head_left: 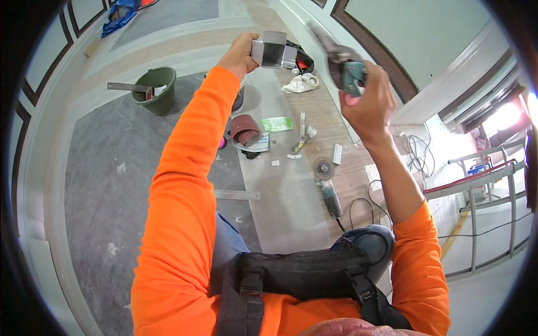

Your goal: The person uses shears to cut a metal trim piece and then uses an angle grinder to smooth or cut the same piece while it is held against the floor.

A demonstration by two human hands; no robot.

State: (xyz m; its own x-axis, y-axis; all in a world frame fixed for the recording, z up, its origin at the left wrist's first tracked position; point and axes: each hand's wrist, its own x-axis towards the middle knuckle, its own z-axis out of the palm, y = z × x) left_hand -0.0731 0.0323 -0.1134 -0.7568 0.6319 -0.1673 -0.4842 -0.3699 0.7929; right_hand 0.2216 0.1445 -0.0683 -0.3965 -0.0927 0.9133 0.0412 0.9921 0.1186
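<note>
My left hand [242, 53] is stretched far forward, its fingers closed on a boxy grey piece [274, 38] with shiny faces and a dark opening. Across from it, raised on the right, my right hand [370, 106] wraps round a hand tool [354, 75] with a teal grip, a dark joint and a long, pale front end. Motion blurs that front end, so its exact kind is unclear. A gap separates the tool from the grey piece. Beneath my left hand, a bucket [240, 95] is partly hidden by my sleeve.
On the floor lie an angle grinder [329, 193] with its cord, a rolled reddish-brown abrasive sheet [245, 130], a green packet [277, 124] and a steel ruler [238, 195]. A green bucket [159, 98] stands at the left. Metal rails [476, 182] rise at the right.
</note>
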